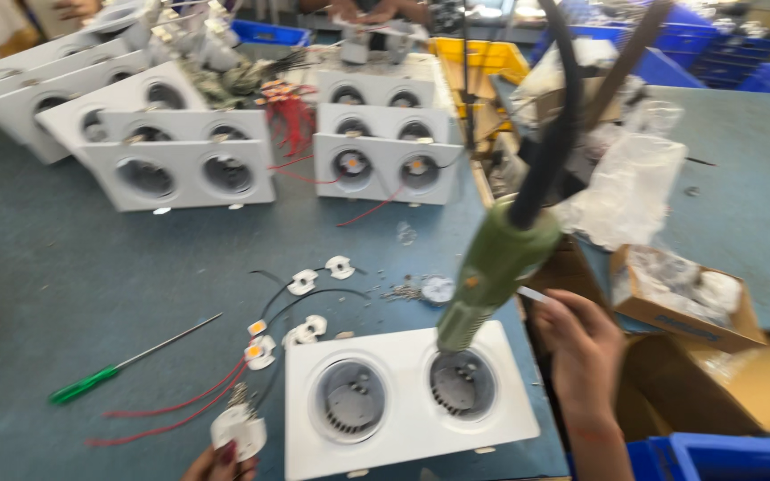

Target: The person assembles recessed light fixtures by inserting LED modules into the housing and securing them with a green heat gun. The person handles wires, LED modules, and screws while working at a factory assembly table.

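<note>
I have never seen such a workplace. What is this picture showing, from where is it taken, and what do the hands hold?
The camera sits on a person's head and looks down at a blue-grey workbench. No machine works here, only two bare hands. The right hand is beside a green powered screwdriver that hangs on a black cable, its tip in a white double lamp housing. The left hand holds a small white part with red wires. A green hand screwdriver, more white housings and a cardboard box lie around.
</note>
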